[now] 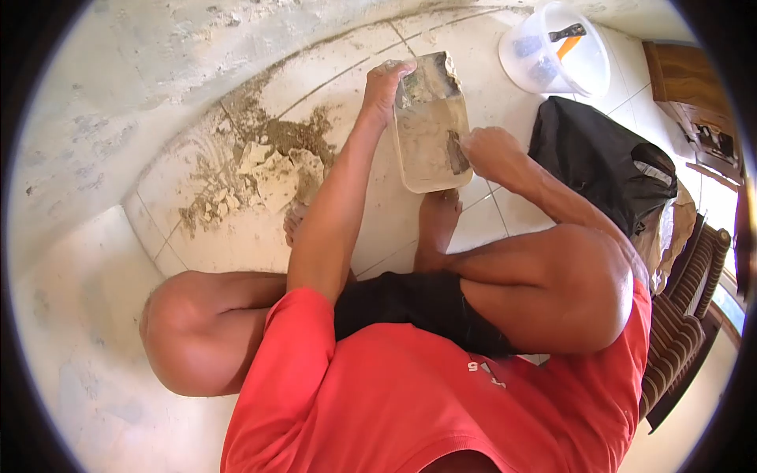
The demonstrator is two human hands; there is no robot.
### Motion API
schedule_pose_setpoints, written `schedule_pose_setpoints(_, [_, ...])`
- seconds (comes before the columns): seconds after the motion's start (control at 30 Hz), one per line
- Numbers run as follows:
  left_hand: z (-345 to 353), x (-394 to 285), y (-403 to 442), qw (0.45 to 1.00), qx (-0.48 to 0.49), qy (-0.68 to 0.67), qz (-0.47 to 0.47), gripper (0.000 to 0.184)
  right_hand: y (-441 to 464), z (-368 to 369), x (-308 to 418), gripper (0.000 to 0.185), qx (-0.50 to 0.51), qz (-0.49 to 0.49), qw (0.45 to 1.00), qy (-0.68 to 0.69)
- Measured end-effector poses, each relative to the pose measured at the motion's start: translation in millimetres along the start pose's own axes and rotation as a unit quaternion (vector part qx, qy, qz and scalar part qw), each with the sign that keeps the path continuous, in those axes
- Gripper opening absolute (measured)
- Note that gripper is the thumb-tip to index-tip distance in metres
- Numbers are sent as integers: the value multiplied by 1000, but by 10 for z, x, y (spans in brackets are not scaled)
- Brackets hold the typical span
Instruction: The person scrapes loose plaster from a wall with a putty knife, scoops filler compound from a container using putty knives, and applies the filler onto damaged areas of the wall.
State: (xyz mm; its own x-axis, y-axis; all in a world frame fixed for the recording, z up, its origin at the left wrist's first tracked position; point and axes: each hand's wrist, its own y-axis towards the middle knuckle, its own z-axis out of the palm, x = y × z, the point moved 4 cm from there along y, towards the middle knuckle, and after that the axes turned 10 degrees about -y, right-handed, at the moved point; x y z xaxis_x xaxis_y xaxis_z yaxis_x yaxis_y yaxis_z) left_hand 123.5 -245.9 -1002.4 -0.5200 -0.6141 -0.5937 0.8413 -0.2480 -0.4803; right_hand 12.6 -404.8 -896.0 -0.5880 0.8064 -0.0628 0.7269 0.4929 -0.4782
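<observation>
A clear rectangular plastic container (pixel 422 169) stands tilted over the floor in front of me, with greyish-beige mix smeared inside. My left hand (pixel 388 83) grips its far left rim, thumb over the edge. At the near right side of the container, my right hand (pixel 490 154) is closed in a fist around what looks like a scraper (pixel 456 153). Its dark flat blade rests against the inside of the container, and the handle is hidden in my fist. Left of the container lies a heap of broken plaster pieces (pixel 276 173) and crumbs.
A translucent bucket (pixel 516 59) at the far right holds a tool with an orange handle (pixel 569 47). Nearer, a black plastic bag (pixel 591 150) lies by my right forearm. A rough plastered wall (pixel 95 110) borders the tiled floor (pixel 371 229). Striped cushions (pixel 674 339) are at far right.
</observation>
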Motion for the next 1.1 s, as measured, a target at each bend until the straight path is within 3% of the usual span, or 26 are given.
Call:
schedule_pose_setpoints(0.07, [-88, 3, -108, 993, -48, 14, 105, 16, -125, 10, 146, 7, -27, -11, 999, 16])
schedule_pose_setpoints(0.13, [-121, -20, -197, 993, -56, 2, 106, 16, -181, -36, 194, 6, -14, 35, 999, 33])
schedule_pose_setpoints(0.37, [-111, -3, -221, 986, -46, -35, 159, 16, 19, 18, 170, 8, -5, 8, 999, 45])
schedule_pose_setpoints(0.67, [-171, -6, -245, 989, -58, -58, 120, 13, -66, 117, 52, 8, 8, 38, 998, 56])
schedule_pose_setpoints(0.8, [-236, 46, -168, 989, -40, -72, 123, 10, -8, 160, 159, 13, -21, -2, 997, 76])
schedule_pose_setpoints(0.97, [-308, 91, -162, 991, -41, -89, 97, 21, 194, 228, 231, 18, -38, -40, 995, 84])
schedule_pose_setpoints(1.1, [-279, 86, -175, 990, -36, -98, 100, 23, 319, 232, 134, 26, 12, -38, 991, 126])
